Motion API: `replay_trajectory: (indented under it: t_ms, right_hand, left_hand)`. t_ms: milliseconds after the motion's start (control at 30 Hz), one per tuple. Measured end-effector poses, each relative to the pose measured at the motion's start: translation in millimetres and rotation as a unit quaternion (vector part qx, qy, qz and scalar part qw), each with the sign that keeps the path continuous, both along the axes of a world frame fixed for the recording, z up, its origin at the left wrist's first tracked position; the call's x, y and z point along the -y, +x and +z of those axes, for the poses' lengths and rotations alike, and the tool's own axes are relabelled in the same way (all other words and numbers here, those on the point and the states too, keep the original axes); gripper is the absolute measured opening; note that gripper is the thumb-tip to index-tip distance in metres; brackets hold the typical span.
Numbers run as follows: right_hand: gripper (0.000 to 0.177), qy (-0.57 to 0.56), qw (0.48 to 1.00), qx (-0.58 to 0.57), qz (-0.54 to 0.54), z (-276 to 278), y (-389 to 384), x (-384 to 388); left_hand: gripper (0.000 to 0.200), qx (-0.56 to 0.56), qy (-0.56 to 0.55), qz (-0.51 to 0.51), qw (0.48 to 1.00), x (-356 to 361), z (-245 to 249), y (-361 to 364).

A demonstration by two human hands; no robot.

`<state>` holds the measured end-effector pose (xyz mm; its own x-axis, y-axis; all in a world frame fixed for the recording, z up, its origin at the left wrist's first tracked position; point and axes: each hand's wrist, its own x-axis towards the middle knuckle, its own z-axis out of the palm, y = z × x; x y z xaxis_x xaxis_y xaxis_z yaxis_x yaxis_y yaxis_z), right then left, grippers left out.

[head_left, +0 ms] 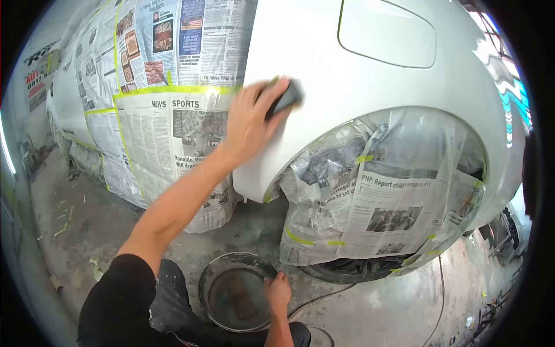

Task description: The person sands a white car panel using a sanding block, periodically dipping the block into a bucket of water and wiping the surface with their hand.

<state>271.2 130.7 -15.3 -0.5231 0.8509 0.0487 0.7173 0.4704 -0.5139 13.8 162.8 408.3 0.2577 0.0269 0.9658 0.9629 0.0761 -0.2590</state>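
Pressing flat against the white car panel (324,69), the left hand (251,124) grasps a dark sanding block (287,97), with the fingers spread over its back and the arm stretched up from the lower left in a black sleeve. The block sits on the bare paint just above the front edge of the wheel arch and just right of the masked door. It is blurred, so its exact shape cannot be told.

Sheets of newspaper (167,144) cover the door to the left, held along their edges by strips of yellow tape (173,89). More newspaper and clear plastic wrap the wheel (387,196) inside the arch, and only a dark strip of tyre (347,270) shows at the bottom. A fuel flap (386,32) sits high on the panel, well apart from the block.

Low in the head view, the right hand (278,292) rests on the right rim of a round basin (203,283) that stands on the concrete floor (98,214). Its fingers are curled, though whether they clamp the rim cannot be told. The basin holds murky water with a brownish rectangular piece (243,298) lying in it. A thin cable (324,295) runs across the floor just right of the basin.
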Motion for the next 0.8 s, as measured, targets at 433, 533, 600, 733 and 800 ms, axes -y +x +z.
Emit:
replay_trajectory:
  t_ms: [433,533,600,733,800]
  right_hand:
    - [0.064,0.009,1.000,0.009,0.006,0,2,0]
    - [0.058,0.020,1.000,-0.006,0.003,-3,2,8]
    - [0.057,0.023,1.000,0.000,0.003,-5,5,6]
    - [0.062,0.012,1.000,0.014,0.010,-1,-1,5]
    - [0.062,0.017,1.000,0.015,0.007,1,-1,3]
  left_hand:
    - [0.065,0.059,0.018,-0.029,0.998,0,2,-2]
    - [0.062,0.079,0.048,-0.013,0.996,-13,89,9]
    - [0.064,0.087,0.037,-0.022,0.995,-14,90,6]
    - [0.065,0.102,0.016,-0.024,0.994,3,-35,-1]
    - [0.064,0.089,0.006,-0.025,0.996,12,-40,7]
